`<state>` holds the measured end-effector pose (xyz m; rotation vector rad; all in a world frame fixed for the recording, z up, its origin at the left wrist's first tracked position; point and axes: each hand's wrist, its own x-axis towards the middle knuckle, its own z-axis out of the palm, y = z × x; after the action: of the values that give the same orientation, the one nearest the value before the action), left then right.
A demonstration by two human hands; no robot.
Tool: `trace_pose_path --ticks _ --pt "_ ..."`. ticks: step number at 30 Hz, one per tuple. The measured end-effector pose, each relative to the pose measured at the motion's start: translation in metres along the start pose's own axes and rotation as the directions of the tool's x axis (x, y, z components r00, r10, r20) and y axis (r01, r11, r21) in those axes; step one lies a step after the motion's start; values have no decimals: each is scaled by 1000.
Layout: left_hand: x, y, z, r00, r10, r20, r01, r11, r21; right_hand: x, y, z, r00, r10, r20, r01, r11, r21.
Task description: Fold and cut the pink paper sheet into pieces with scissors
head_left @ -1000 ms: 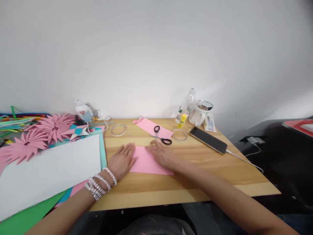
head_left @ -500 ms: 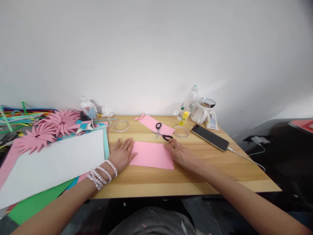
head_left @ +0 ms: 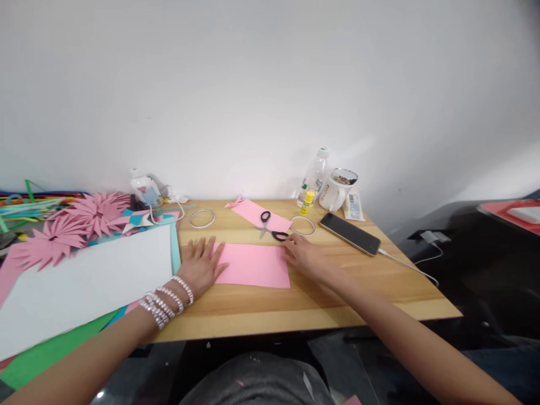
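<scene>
A pink sheet of paper [head_left: 253,265] lies flat on the wooden table in front of me. My left hand [head_left: 200,264], with pearl bracelets on the wrist, rests flat with fingers spread over its left edge. At the upper right corner of the sheet, my right hand [head_left: 301,254] has its fingers bent and closed; its fingertips cover the corner. Just beyond those fingertips are scissors [head_left: 270,228] with black handles, blades apart. They lie partly on a second pink paper strip [head_left: 253,211].
Two silvery bangles [head_left: 202,218], a yellow glue stick [head_left: 307,201], a clear bottle [head_left: 313,177], a white mug [head_left: 335,191] and a charging phone [head_left: 350,233] stand or lie around. Left are pink paper flowers [head_left: 53,241], a white sheet [head_left: 101,281] and a white bottle [head_left: 145,188].
The whole view has shifted, so things appear farther left. My left fingers are spread wider on the paper. My right hand stays at the corner, its fingertips slightly nearer the scissors' handle.
</scene>
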<state>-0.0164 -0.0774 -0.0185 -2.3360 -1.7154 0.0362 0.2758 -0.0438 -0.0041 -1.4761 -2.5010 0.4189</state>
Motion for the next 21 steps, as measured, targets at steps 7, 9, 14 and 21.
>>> trace_pose_path --ticks 7,9,14,21 --pt "4 -4 -5 992 61 -110 -66 997 -41 33 -2 -11 993 48 105 -81 937 339" --pt "10 -10 -17 970 -12 -243 -28 987 -160 35 1 -17 995 48 82 -83 861 501" --pt "26 -15 -51 662 -684 -306 103 488 -867 41 -6 -14 972 199 -126 14 488 873" --pt "47 18 -54 979 -149 141 100 -252 -962 54 -47 20 961 260 -95 83 57 995"
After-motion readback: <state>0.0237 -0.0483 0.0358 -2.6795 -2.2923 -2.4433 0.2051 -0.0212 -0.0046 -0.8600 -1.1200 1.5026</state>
